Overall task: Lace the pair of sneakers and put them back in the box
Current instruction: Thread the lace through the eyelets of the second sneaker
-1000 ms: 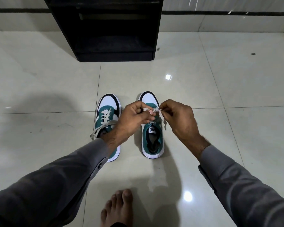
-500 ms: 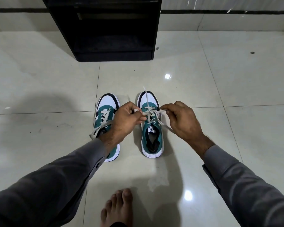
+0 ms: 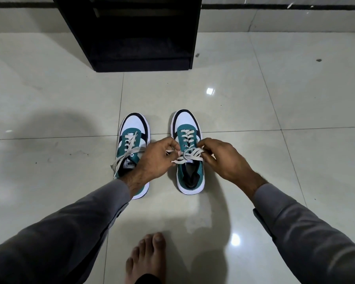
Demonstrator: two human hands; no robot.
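Both hands work over the right sneaker (image 3: 190,171) on the tiled floor (image 3: 275,160). The left hand (image 3: 154,158) pinches one end of the lace (image 3: 190,155); the right hand (image 3: 223,158) pinches the other (knot between the two grips). The left sneaker (image 3: 132,138) stands just beside, laces loose.

Both hands meet over the right sneaker (image 3: 190,160), at its lace (image 3: 190,155): left hand (image 3: 156,158) pinches the lace on one side of the grip, right hand (image 3: 223,158) on the other. Left sneaker (image 3: 132,144) stands just beside the grip, to its left, partly under the left wrist (toes pointing away, same as its mate). Beyond the grip, well apart, a cabinet (image 3: 131,31) stands on the floor (image 3: 275,119) against the wall. Nearer the person than the grip, a bare foot (image 3: 147,257).
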